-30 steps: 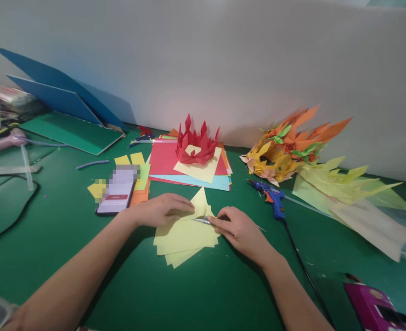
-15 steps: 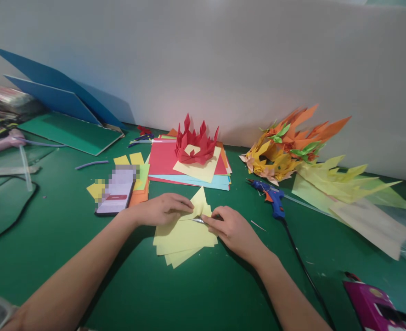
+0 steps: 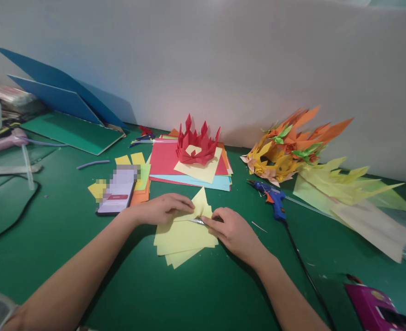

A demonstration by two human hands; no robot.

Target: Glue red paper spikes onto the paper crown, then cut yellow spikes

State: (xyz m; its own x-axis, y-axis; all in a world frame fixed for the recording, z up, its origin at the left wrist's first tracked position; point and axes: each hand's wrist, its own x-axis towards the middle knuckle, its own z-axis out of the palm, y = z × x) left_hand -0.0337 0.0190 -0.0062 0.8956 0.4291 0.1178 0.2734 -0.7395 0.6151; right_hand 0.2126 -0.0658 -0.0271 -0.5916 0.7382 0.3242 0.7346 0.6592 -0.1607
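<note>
A stack of pale yellow paper sheets (image 3: 184,241) lies on the green table in front of me. On top of it is a folded yellow paper piece (image 3: 200,198) with its point facing away. My left hand (image 3: 163,208) pinches this piece at its left side, fingertips on the fold. My right hand (image 3: 232,228) is closed around a slim silvery metal tool (image 3: 196,221), whose pointed tip lies against the lower edge of the fold. The palm hides the rest of the tool, so its kind does not show.
Behind the stack, a red paper crown (image 3: 196,145) sits on coloured sheets (image 3: 161,158). A phone (image 3: 120,191) lies at left. To the right are a blue glue gun (image 3: 273,197), an orange and yellow paper crown (image 3: 292,142) and a purple box (image 3: 371,303).
The metal tip has shifted slightly left under the fold. Both hands otherwise hold nearly the same pose, and the view has moved a little.
</note>
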